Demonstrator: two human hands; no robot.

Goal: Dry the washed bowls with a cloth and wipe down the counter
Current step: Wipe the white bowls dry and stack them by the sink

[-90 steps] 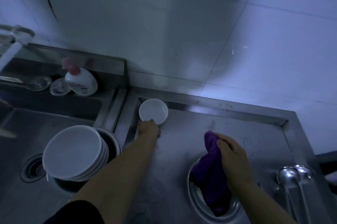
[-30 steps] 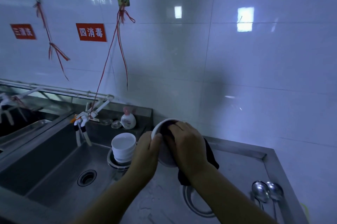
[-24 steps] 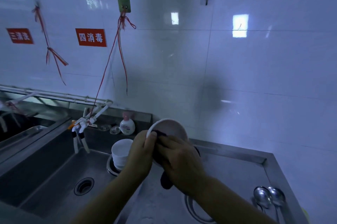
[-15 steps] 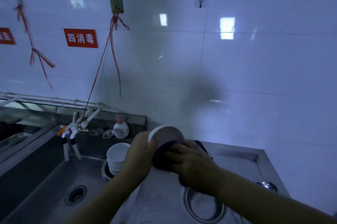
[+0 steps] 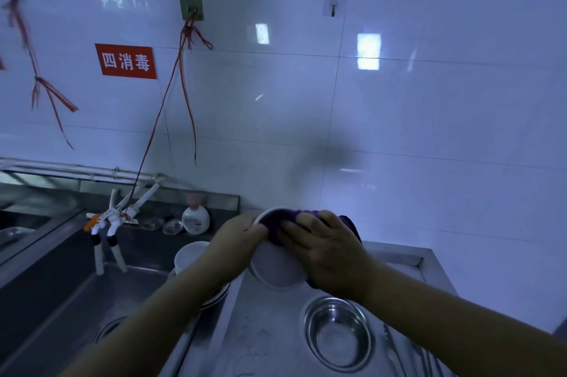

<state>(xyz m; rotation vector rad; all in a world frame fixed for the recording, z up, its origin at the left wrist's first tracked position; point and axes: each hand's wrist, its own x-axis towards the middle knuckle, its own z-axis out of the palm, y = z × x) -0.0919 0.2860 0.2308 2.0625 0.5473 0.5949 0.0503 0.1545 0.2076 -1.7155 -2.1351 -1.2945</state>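
Bowl (image 5: 277, 266) tilted above counter (image 5: 395, 257) | left hand (image 5: 236, 241) grips rim | right hand (image 5: 325, 249) fingers press cloth (image 5: 276, 220) inside bowl

Soap bottle (image 5: 195, 219) behind the sink (image 5: 61, 300)

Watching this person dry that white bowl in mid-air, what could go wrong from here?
The white bowl is held above the steel counter, gripped at its rim by the left hand while the right hand rubs it with the purple cloth. If still wet, it might slip and chip. It could also land on the metal bowl just below.
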